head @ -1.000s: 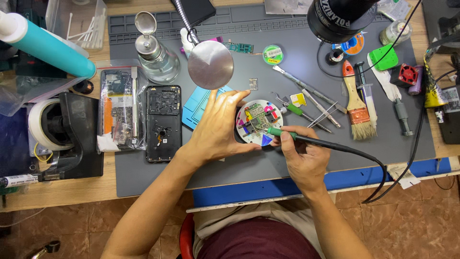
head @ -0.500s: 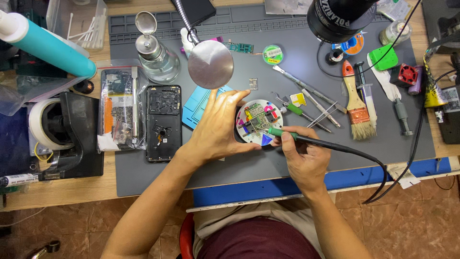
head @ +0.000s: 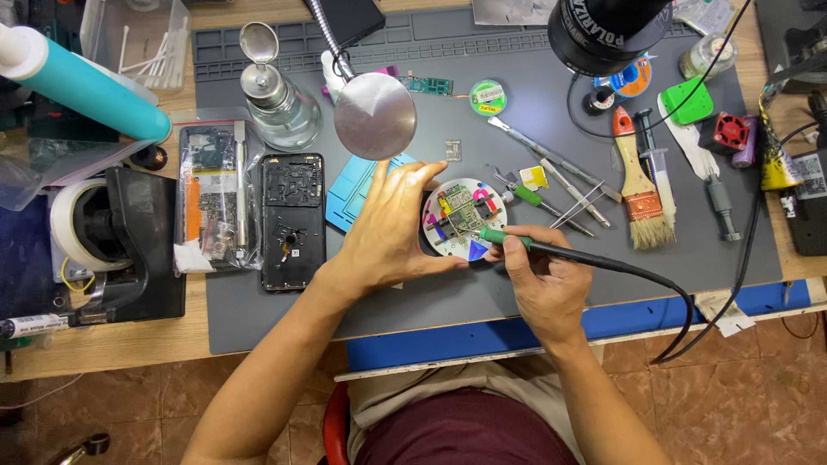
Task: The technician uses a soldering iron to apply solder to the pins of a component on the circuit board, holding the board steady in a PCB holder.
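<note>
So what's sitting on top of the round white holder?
A small green circuit board lies on the round white holder, among coloured clips. The soldering iron tip meets it. The left hand covers the holder's left edge.

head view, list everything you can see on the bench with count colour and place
work mat: 1, grey, covers the bench
round fixture: 1, white with coloured wedges, mat centre, small board on it
soldering iron: 1, green grip, black cable, tip on the fixture
opened phone: 1, black, left of the fixture
phone parts in bag: 1, clear bag, left of the phone
glass dispenser bottle: 1, clear, top left of the mat
round metal disc: 1, silver, on a gooseneck above the fixture
brush: 1, orange handle, right of the fixture
tweezers: several, metal, right of the fixture
tape roll: 1, white, far left
left hand: 1, steadies the fixture
right hand: 1, fingers around the iron
</note>
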